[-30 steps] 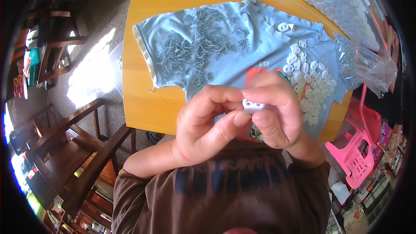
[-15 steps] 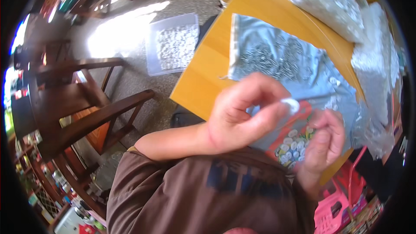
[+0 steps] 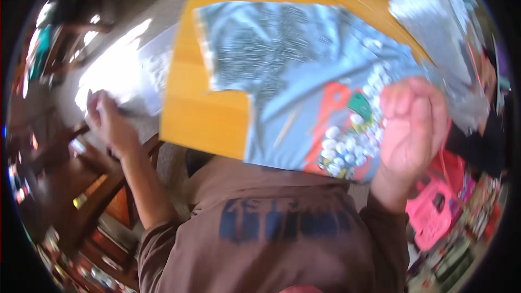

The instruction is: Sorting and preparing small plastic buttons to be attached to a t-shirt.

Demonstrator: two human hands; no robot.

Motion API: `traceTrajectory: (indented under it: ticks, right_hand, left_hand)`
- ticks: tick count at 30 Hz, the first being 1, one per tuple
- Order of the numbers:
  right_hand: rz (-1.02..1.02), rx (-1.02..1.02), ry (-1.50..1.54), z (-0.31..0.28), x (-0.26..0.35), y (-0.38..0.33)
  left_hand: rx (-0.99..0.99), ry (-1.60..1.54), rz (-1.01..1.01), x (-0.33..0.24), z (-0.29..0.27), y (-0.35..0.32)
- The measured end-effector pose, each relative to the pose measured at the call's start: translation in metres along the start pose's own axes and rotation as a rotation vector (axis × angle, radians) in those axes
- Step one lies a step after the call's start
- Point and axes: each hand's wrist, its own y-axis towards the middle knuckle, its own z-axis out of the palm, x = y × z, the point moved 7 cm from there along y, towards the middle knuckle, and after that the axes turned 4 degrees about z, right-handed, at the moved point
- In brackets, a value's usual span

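- Frame heavily motion-blurred; fine detail is poor throughout.
- Landmark: grey T-shirt (image 3: 304, 76) spread flat on the orange wooden counter (image 3: 206, 119), printed side up, hem toward the person.
- A cluster of small white round pieces (image 3: 347, 141) (buttons or caps, cannot tell which) lies on the shirt's lower right part, over a red and green print.
- Right hand (image 3: 412, 125) hovers at the shirt's right edge, just beside the white pieces. Fingers curled into a clenched grip; whether anything sits inside the fist cannot be told.
- Left hand (image 3: 108, 122) is well off the shirt's left side, past the counter's edge and down toward the floor. It is at the near edge of a clear plastic bin (image 3: 149, 73) standing on the floor there (pale contents, smeared). Fingers look bent, but the blur hides whether that grip is holding something or released.
- Clear plastic bags (image 3: 434, 27) with pale contents lie beyond the shirt's upper right corner, partly overlapping the counter's far side.
- A pink plastic chair (image 3: 434, 206) stands lower right of the shirt, below the right wrist.
- Dark wooden chairs (image 3: 70, 184) crowd the space left of the shirt, under and around the left forearm.
- The person's brown sleeves and chest fill the view below the shirt's hem, covering the counter's near edge.
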Motion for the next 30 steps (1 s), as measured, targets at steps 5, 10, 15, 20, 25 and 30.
traceTrajectory:
  ticks: [5,10,15,20,25,30]
  right_hand:
    - [0.001,0.109,0.139,-0.015,0.006,0.011]
    - [0.029,0.05,0.267,-0.003,0.041,0.023]
    - [-0.018,0.044,0.241,0.005,0.034,0.036]
    - [-0.064,-0.007,0.17,-0.014,0.035,0.034]
    - [-0.079,-0.041,0.093,-0.032,0.031,0.033]
    - [-0.095,-0.065,0.032,-0.05,0.026,0.03]
  left_hand:
    - [0.248,-0.137,0.138,-0.073,0.067,-0.03]
    - [1.051,-0.268,0.048,-0.142,0.161,-0.145]
    - [1.639,-0.467,-0.434,-0.155,0.211,-0.275]
    - [1.713,-0.384,-0.633,-0.139,0.21,-0.269]
    - [1.547,-0.144,0.328,-0.137,0.22,-0.25]
    - [1.565,0.016,0.696,-0.147,0.222,-0.269]
